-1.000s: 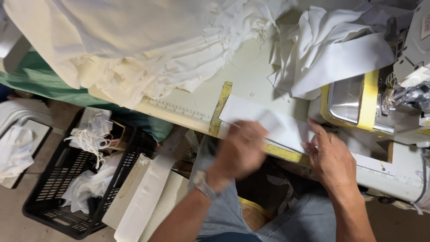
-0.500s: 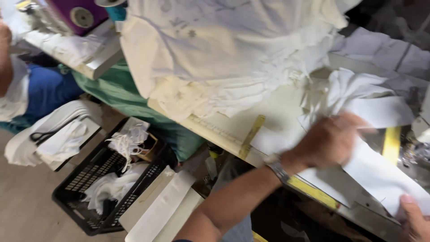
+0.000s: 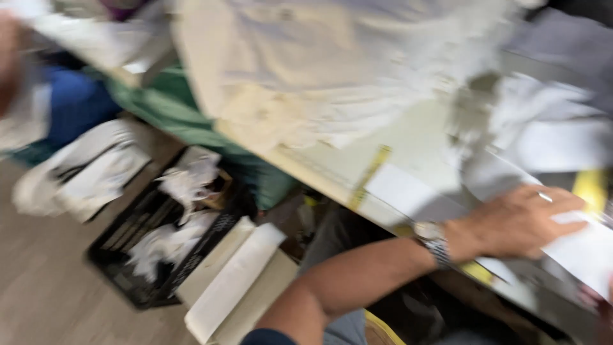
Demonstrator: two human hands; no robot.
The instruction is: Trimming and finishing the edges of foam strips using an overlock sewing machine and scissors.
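The picture is blurred by motion. My left hand (image 3: 517,220), with a ring on one finger and a metal watch (image 3: 435,243) on the wrist, lies on a flat white fabric piece (image 3: 584,249) on the pale work table (image 3: 415,137), fingers closed over it. Only a sliver of my right hand (image 3: 601,300) shows at the right edge, touching the same piece; its fingers are hidden. More white pieces (image 3: 549,137) lie crumpled just beyond my left hand.
A big heap of cream cloth (image 3: 319,76) covers the table's far left. A yellow ruler (image 3: 370,176) lies near the table edge. On the floor stand a black crate (image 3: 121,255) of white scraps and folded white pieces (image 3: 236,287). A person in blue (image 3: 70,102) is at far left.
The view has swung left and down, blurring everything. My left hand has moved right along the white piece, and my right hand has slid almost out of view.
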